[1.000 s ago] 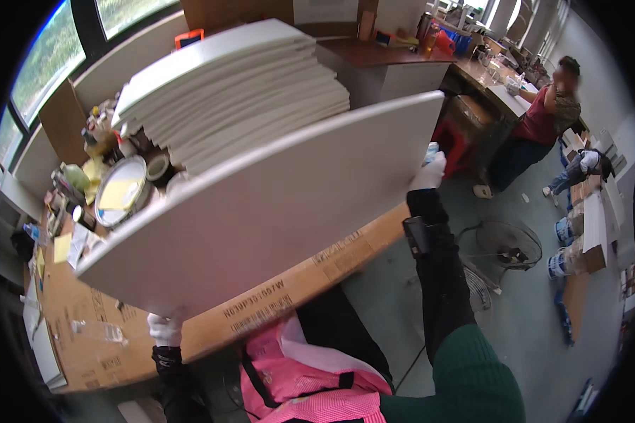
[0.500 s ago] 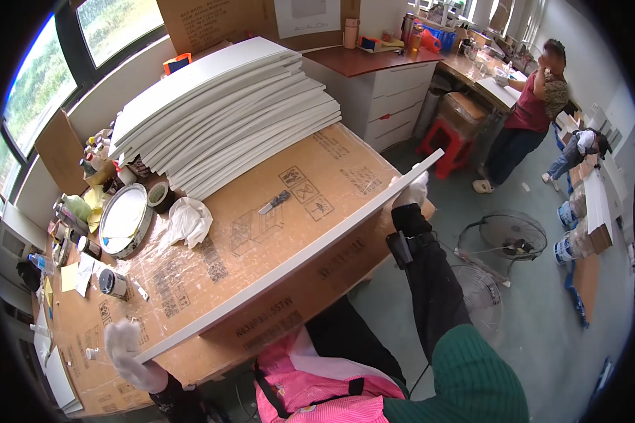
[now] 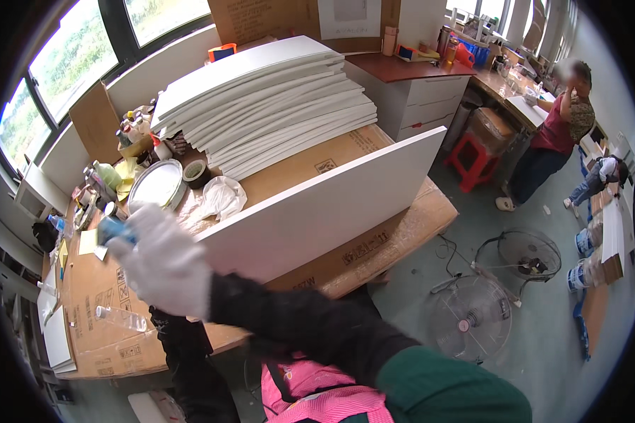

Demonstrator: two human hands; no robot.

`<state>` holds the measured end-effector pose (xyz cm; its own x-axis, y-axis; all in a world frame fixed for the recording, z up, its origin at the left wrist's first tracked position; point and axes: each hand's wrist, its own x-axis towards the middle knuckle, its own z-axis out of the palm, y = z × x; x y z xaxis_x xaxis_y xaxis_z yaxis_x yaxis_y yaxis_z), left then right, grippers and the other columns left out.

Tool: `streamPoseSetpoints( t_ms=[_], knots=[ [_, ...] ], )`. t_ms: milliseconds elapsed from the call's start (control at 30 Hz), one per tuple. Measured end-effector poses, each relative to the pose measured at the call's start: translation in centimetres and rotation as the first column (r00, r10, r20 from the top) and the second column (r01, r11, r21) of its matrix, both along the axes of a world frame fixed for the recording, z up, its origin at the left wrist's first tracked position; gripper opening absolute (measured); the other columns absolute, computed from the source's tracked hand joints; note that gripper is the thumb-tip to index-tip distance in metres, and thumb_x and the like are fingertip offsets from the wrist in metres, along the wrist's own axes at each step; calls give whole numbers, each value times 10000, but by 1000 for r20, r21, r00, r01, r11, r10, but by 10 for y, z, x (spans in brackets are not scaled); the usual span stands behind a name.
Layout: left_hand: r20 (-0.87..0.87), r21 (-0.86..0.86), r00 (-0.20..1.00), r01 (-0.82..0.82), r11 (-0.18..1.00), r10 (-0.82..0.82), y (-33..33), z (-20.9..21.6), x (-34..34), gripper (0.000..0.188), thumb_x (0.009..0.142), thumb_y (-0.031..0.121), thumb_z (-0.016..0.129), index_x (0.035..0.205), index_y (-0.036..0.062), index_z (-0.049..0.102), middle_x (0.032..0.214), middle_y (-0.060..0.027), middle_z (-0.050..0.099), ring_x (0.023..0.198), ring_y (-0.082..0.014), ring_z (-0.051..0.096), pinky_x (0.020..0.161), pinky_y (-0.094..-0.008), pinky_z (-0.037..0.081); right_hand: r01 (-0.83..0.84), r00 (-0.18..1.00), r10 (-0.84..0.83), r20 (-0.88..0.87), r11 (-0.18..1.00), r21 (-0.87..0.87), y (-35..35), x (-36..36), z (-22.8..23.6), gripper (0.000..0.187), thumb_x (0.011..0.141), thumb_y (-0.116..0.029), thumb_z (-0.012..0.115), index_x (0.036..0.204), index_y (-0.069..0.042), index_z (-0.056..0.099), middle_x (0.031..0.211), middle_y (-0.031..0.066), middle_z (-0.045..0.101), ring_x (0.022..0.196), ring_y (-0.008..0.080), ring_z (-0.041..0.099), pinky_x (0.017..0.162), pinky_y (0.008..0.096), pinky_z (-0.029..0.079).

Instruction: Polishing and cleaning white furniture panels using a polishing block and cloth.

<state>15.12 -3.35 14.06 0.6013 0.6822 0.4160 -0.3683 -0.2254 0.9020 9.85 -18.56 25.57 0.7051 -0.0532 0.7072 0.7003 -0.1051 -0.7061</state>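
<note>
My right arm reaches across to the left. Its white-gloved hand [image 3: 164, 264] is smeared by motion, and a small blurred blue object [image 3: 113, 230] shows at its fingers, seemingly gripped. A white panel [image 3: 331, 204] stands on its long edge on the cardboard-covered table [image 3: 85, 352], its broad face toward me. The dark sleeve of my left arm rises from the lower edge; my left hand is hidden behind the right one. Close by, a clear plastic bottle [image 3: 122, 319] lies on its side on the table.
Behind the panel is a tall stack of white panels [image 3: 261, 106]. A round tray [image 3: 159, 185], a dark tape roll [image 3: 196, 173], a crumpled white cloth [image 3: 222, 199] and several bottles crowd the left. Floor fans [image 3: 473, 317] stand at right; a co-worker [image 3: 557, 127] is beyond.
My right hand has left the panel's far right end and swung across to the left. The panel now shows its broad face instead of its narrow edge. The view has shifted.
</note>
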Motion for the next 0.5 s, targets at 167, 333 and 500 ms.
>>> streamPoseSetpoints(
  t_ms=[167, 333, 500],
  knots=[
    [167, -335, 935, 352, 874, -313, -21, 14, 5, 404, 1012, 142, 477, 1383, -13, 511, 942, -81, 675, 717, -74, 559, 595, -259, 451, 196, 961, -257, -103, 894, -403, 58, 31, -40, 410, 997, -368, 524, 1037, 37, 480, 985, 201, 555, 533, 300, 568, 499, 425, 492],
    [298, -245, 919, 335, 910, -258, -4, 8, 1, 456, 1016, 100, 428, 1459, -9, 426, 958, -104, 690, 618, -51, 512, 514, -261, 411, 456, 889, -453, 74, 856, -242, -72, 37, -30, 297, 944, -271, 625, 963, 7, 519, 820, 164, 544, 522, 265, 583, 438, 407, 463],
    [240, -98, 891, 418, 903, -386, 0, 7, -10, 490, 991, 52, 416, 1475, -21, 402, 818, -8, 556, 455, -7, 307, 424, -199, 241, 813, 570, -743, 350, 451, -368, -258, 62, -41, 223, 970, -242, 580, 965, -20, 557, 866, 133, 560, 590, 307, 577, 509, 410, 471]
  ],
)
